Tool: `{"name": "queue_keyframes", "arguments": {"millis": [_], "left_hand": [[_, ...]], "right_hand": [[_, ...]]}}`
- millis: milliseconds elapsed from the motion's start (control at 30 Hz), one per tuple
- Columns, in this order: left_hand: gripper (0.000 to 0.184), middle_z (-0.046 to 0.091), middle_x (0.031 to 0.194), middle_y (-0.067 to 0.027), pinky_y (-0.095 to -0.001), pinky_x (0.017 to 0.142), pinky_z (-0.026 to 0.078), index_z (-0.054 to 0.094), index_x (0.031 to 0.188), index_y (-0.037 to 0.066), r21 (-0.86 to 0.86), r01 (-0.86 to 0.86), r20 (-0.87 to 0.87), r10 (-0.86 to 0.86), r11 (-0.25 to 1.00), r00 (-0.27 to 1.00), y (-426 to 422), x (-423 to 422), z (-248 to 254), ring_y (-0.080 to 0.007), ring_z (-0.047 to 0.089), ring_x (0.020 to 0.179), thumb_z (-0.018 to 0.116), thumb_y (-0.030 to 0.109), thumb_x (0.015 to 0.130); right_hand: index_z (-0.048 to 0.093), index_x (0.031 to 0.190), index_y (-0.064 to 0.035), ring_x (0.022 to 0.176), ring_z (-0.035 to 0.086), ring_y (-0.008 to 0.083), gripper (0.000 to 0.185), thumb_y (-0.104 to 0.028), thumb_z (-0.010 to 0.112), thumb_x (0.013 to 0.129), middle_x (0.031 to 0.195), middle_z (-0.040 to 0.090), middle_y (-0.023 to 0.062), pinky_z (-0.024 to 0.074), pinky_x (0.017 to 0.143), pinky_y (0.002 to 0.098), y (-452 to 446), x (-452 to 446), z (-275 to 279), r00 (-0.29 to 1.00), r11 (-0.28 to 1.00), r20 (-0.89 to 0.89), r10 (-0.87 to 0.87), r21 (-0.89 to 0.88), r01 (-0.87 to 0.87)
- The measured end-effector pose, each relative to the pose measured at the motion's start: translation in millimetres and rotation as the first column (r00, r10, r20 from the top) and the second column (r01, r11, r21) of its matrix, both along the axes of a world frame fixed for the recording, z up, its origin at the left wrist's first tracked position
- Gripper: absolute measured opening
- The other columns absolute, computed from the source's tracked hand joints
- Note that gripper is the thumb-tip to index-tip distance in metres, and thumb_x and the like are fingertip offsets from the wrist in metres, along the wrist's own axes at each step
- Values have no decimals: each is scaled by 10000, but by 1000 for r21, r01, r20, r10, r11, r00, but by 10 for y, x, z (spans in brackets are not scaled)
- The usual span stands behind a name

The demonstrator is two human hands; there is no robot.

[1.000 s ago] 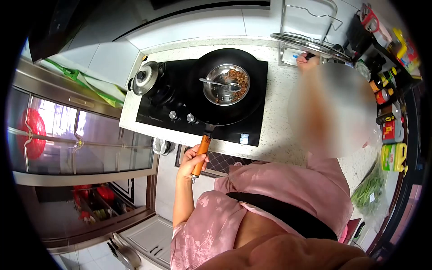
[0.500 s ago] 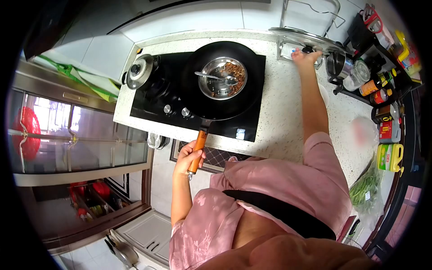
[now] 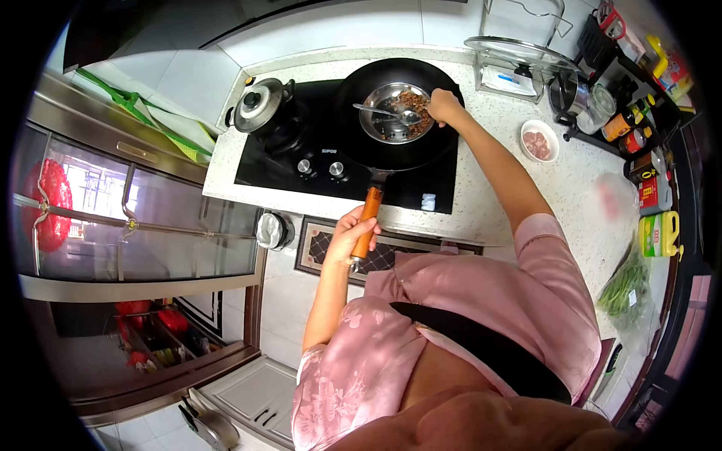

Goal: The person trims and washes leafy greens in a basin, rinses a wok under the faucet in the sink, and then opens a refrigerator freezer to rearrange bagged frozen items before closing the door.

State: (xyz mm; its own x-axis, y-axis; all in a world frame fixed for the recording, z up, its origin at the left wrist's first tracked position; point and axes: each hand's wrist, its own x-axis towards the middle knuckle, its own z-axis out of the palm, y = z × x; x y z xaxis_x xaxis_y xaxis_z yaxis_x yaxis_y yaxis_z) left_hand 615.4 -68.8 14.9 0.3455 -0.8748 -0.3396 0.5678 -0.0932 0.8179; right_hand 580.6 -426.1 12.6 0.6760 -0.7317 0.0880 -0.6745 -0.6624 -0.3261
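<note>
Gripping the wooden handle [image 3: 367,225] on the near side, the left hand [image 3: 349,234] steadies the black wok [image 3: 417,154] on the cooktop [image 3: 410,198]. The right hand [image 3: 444,107] curls at the right rim of the metal bowl [image 3: 374,127] inside the wok; whether it pinches the rim cannot be told. Any lift would call for a level hold, since a spoon [image 3: 391,114] lies loose over brown bits [image 3: 415,101] and the wok's wall crowds the bowl. A lidded pot [image 3: 259,107] stands left, a white bowl [image 3: 525,137] of pink meat [image 3: 537,144] right.
</note>
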Motion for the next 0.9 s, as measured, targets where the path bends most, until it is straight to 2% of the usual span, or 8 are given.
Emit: {"name": "queue_keyframes", "arguments": {"millis": [67,100,200,367,567,600,733,900], "left_hand": [[221,576,682,-57,-212,401,424,526,1031,12,-21,8,8,-8,1000,1000,-7,-13,-6,-108,509,439,583,88,832],[221,576,682,-57,-212,401,424,526,1031,12,-22,19,13,-19,1000,1000,-2,-14,-10,-108,509,439,583,88,832],[178,579,677,-48,-212,391,425,522,983,33,-31,49,23,-48,998,999,-26,-8,-26,-101,508,434,590,98,833],[164,581,669,-44,-211,387,421,516,974,49,-32,66,61,-64,997,996,-27,14,-77,-99,507,433,589,101,836],[157,577,682,-66,-225,407,421,505,951,39,-27,99,108,-95,995,990,-14,18,-45,-124,518,457,583,109,835],[151,576,681,-66,-226,409,420,507,950,38,-34,97,123,-92,995,988,-16,29,-73,-122,516,459,577,112,838],[127,573,683,-64,-227,413,421,511,941,39,-30,84,117,-80,996,990,-46,37,-42,-116,509,461,557,115,850],[227,557,684,-59,-223,417,424,511,1051,28,-34,142,126,-137,989,983,-77,142,-91,-114,498,464,559,124,851]], "right_hand": [[627,778,61,576,656,215,172,-78,526,784,676,650,166,537,560,327,56,76,141,989,886,-92,-119,439,147],[632,683,40,479,626,210,190,-96,536,775,557,623,124,530,515,318,64,101,80,979,870,-36,-202,451,197],[638,670,26,488,625,192,200,-113,535,771,564,625,116,522,509,286,106,124,-8,967,813,-66,-246,530,242],[645,807,58,504,628,225,223,-137,548,761,677,647,163,523,487,314,329,53,31,921,763,21,-388,569,308],[583,778,152,483,611,266,195,-34,539,740,625,593,219,489,367,351,384,-186,263,800,647,323,-506,755,104],[534,700,92,384,532,229,154,-49,538,762,552,535,165,469,336,334,325,-233,253,752,621,412,-515,783,-3],[535,723,52,417,535,194,135,-67,525,785,591,556,160,494,377,313,280,-712,604,598,547,549,-584,810,-210],[500,867,27,431,528,152,135,-94,517,811,593,515,64,490,403,243,389,-1727,846,471,614,615,-632,769,-180]]}}
